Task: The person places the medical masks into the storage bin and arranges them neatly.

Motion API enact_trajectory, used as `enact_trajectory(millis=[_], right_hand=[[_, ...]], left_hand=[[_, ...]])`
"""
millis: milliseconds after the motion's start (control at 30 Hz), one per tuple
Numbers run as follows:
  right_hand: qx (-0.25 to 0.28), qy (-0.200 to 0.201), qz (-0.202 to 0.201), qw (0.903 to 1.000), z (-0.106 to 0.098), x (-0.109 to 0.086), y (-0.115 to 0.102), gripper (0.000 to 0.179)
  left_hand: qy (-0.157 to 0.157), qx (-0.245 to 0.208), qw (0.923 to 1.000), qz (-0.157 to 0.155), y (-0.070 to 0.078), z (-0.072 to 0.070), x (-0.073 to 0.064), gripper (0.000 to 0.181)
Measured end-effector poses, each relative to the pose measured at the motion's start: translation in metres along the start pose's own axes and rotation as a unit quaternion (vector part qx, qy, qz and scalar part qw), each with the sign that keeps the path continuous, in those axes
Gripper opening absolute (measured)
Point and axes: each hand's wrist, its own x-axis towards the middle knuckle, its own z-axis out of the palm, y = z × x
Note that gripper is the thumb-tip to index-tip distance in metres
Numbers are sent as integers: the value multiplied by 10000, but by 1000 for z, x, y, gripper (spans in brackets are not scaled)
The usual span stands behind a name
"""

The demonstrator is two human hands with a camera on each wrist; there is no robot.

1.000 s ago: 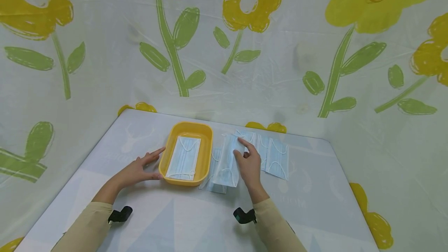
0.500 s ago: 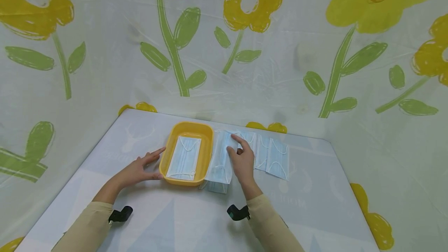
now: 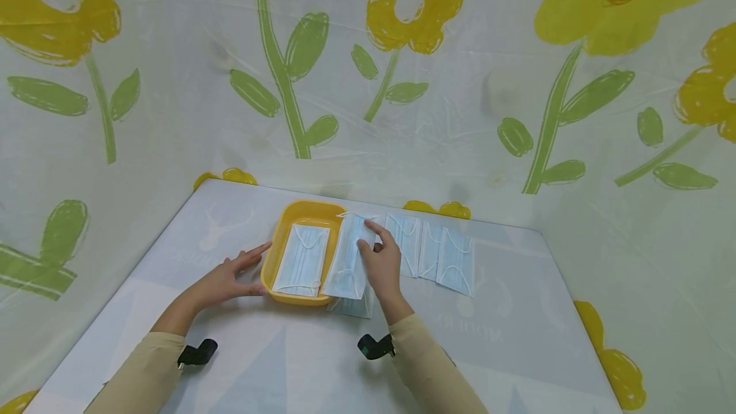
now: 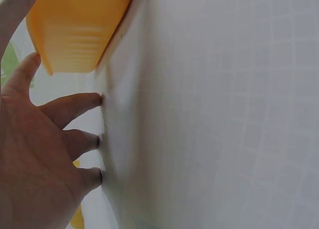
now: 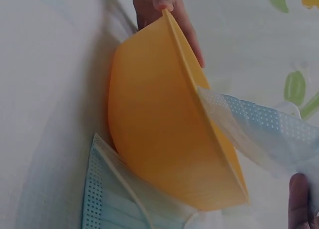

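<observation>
In the head view, the held mask (image 3: 347, 264) in your right hand (image 3: 384, 267) covers the tray's (image 3: 307, 211) rim at 3 o'clock and most of the lower mask (image 3: 355, 309), of which only the end shows at 6 o'clock. The print (image 3: 468, 326) at 4 o'clock is too faint to read. Your sleeves (image 3: 434, 363) run off at 5 and 7. Your left wrist view crops the tray at 12 and your left hand (image 3: 232, 276) at 8. In your right wrist view, the tray's wall hides the inner mask (image 3: 301, 260); the edge cuts the held mask at 3 o'clock and your right hand at 4.
</observation>
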Motion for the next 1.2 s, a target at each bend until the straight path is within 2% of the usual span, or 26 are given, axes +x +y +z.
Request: enact_trajectory(millis=[367, 667, 967, 1200], right_hand=[[231, -70, 253, 9994, 14, 1, 4, 42], [60, -159, 399, 9991, 25, 3, 8, 42], [67, -193, 192, 9996, 36, 4, 5, 41], [-9, -264, 221, 9994, 48, 5, 1, 42]], left_hand=[[-28, 22, 10000, -62, 1, 0, 0, 101], [-52, 17, 10000, 1, 0, -1, 1, 101], [-50, -9, 10000, 30, -1, -1, 0, 100], [-50, 3, 10000, 49, -2, -1, 1, 100]])
